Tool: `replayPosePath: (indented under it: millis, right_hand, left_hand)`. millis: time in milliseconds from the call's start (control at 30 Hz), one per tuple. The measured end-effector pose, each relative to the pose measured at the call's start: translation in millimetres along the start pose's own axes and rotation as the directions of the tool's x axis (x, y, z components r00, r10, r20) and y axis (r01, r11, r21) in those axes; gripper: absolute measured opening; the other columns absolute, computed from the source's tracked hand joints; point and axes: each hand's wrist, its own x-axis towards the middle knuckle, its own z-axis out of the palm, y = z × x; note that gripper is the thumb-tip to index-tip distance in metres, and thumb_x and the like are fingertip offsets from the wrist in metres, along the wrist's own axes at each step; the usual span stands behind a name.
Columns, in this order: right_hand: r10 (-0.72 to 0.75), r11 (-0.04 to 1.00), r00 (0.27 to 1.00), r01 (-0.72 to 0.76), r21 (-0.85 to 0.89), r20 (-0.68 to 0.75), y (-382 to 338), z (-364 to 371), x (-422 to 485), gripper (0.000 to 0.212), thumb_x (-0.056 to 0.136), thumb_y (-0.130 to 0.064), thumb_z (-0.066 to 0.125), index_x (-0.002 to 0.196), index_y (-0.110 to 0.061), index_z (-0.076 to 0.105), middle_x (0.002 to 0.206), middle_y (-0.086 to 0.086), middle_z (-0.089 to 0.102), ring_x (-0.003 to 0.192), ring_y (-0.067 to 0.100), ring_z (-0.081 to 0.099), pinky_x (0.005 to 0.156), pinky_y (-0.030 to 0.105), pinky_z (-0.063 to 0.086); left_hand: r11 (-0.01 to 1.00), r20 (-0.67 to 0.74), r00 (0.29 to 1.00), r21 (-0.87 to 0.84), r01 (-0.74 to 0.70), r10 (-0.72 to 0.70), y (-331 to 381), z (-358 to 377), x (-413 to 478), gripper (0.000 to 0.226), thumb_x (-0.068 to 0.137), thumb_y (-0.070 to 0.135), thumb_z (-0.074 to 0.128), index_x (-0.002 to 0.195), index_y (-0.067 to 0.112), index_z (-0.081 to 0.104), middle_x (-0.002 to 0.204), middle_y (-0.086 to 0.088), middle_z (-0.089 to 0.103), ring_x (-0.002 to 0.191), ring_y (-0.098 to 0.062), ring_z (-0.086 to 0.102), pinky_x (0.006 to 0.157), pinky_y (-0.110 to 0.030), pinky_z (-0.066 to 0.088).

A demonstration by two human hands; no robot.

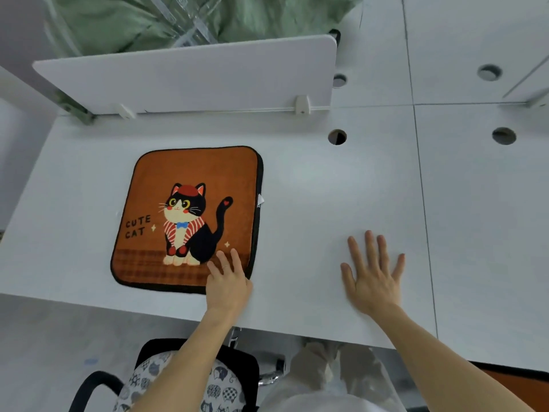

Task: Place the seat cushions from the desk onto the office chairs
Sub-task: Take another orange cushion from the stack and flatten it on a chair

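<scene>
— Where's the cushion [190, 215]?
— Flat on the smooth white desk [341, 188], toward 9 o'clock. It's a plush orange square with rounded corners, black piping and a printed cat.
— The hands?
— The left hand [227, 281] lays straight fingers on its 5 o'clock corner, thumb hidden. The right hand [372, 275] lies spread, palm down, on bare desk at 3 o'clock, well apart.
— The chair [237, 364]?
— At 6 o'clock, below the desk edge. It's black and carries a cat-patterned pad [219, 388].

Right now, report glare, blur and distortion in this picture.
Head view: the wide lens bows the divider and the edges of the desk; soft glare lies on the desk right of the cat cushion, whose print is sharp; the green fabric at top is blurred.
</scene>
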Motion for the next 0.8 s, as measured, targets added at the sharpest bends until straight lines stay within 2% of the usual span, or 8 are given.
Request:
replayPosePath:
  millis: [67, 167, 267, 333, 467, 567, 667, 800]
  right_hand:
    - [0.005, 1.000, 1.000, -0.006, 0.008, 0.022, -0.1, -1.3, 0.5, 0.067, 0.098, -0.063, 0.004, 0.150, -0.038, -0.031, 0.157, -0.003, -0.041, 0.145, 0.021, -0.037, 0.116, 0.063, -0.013]
    - [0.000, 1.000, 0.997, -0.003, 0.030, 0.072, -0.2, -5.5, 3.3, 0.066, 0.097, -0.064, 0.000, 0.146, -0.040, -0.036, 0.153, -0.005, -0.047, 0.141, 0.020, -0.043, 0.115, 0.063, -0.016]
    - [-0.002, 0.999, 0.990, -0.005, 0.045, 0.140, 2.1, -9.2, 2.6, 0.064, 0.097, -0.065, -0.002, 0.143, -0.041, -0.040, 0.149, -0.006, -0.052, 0.139, 0.021, -0.046, 0.115, 0.064, -0.016]
    - [0.001, 0.999, 0.982, -0.008, 0.040, 0.188, 2.8, -14.5, 3.3, 0.064, 0.097, -0.065, -0.001, 0.142, -0.042, -0.041, 0.147, -0.006, -0.054, 0.137, 0.022, -0.048, 0.114, 0.064, -0.016]
    - [-0.016, 1.000, 0.953, 0.008, 0.025, 0.302, 3.2, -28.0, 6.7, 0.069, 0.098, -0.065, 0.006, 0.144, -0.041, -0.039, 0.146, -0.004, -0.055, 0.137, 0.025, -0.047, 0.114, 0.066, -0.016]
    - [-0.049, 0.999, 0.927, 0.041, 0.029, 0.372, 5.6, -43.5, 7.3, 0.073, 0.098, -0.065, 0.015, 0.148, -0.041, -0.032, 0.148, -0.004, -0.051, 0.141, 0.026, -0.042, 0.115, 0.067, -0.010]
    - [-0.063, 0.995, 0.908, 0.024, 0.098, 0.415, 7.1, -63.3, 8.3, 0.074, 0.096, -0.072, 0.019, 0.154, -0.044, -0.017, 0.157, -0.007, -0.039, 0.147, 0.022, -0.033, 0.117, 0.066, -0.003]
    - [-0.085, 0.921, 0.920, -0.075, 0.383, 0.383, 12.2, -83.6, 8.4, 0.099, 0.076, -0.094, 0.010, 0.157, -0.038, 0.019, 0.167, -0.006, -0.006, 0.153, 0.020, -0.013, 0.122, 0.056, -0.002]
  left_hand:
    - [0.999, 0.023, 1.000, 0.038, 0.013, -0.014, 8.2, -6.8, -0.1, 0.074, 0.085, 0.027, 0.070, 0.143, -0.010, 0.042, 0.133, -0.042, 0.049, 0.107, -0.058, 0.059, 0.070, -0.048, 0.058]
    - [0.988, -0.045, 0.999, 0.151, -0.024, 0.031, 11.6, -17.5, 0.7, 0.058, 0.102, 0.015, 0.041, 0.152, -0.007, 0.021, 0.148, -0.036, 0.037, 0.123, -0.045, 0.055, 0.088, -0.040, 0.055]
    - [0.970, -0.075, 0.992, 0.230, -0.080, 0.100, -4.4, -43.4, 1.2, 0.047, 0.100, 0.017, 0.041, 0.146, 0.007, 0.042, 0.135, -0.016, 0.059, 0.107, -0.028, 0.067, 0.083, -0.035, 0.054]
    - [0.985, -0.117, 0.985, 0.133, -0.109, 0.124, -23.2, -63.3, -2.4, 0.038, 0.097, 0.018, 0.047, 0.135, 0.016, 0.051, 0.120, -0.002, 0.068, 0.097, -0.022, 0.070, 0.074, -0.032, 0.053]
    - [0.986, -0.331, 0.929, 0.035, -0.160, 0.163, -55.0, -100.2, -12.7, 0.037, 0.084, 0.008, 0.071, 0.119, 0.013, 0.062, 0.104, -0.008, 0.070, 0.089, -0.026, 0.068, 0.059, -0.031, 0.053]
    - [0.971, -0.485, 0.848, 0.016, -0.239, 0.216, -57.0, -132.4, -18.6, 0.036, 0.081, 0.000, 0.068, 0.116, 0.007, 0.064, 0.107, -0.015, 0.069, 0.095, -0.033, 0.065, 0.067, -0.038, 0.057]
    - [0.936, -0.662, 0.702, -0.002, -0.352, 0.262, -38.2, -166.0, -33.3, 0.038, 0.078, -0.007, 0.059, 0.114, 0.004, 0.064, 0.103, -0.017, 0.067, 0.090, -0.036, 0.064, 0.060, -0.039, 0.055]
    - [0.798, -0.772, 0.497, 0.021, -0.602, 0.395, 15.7, -179.0, -63.3, 0.043, 0.078, 0.000, 0.036, 0.110, 0.006, 0.064, 0.092, -0.011, 0.066, 0.077, -0.028, 0.062, 0.055, -0.033, 0.053]
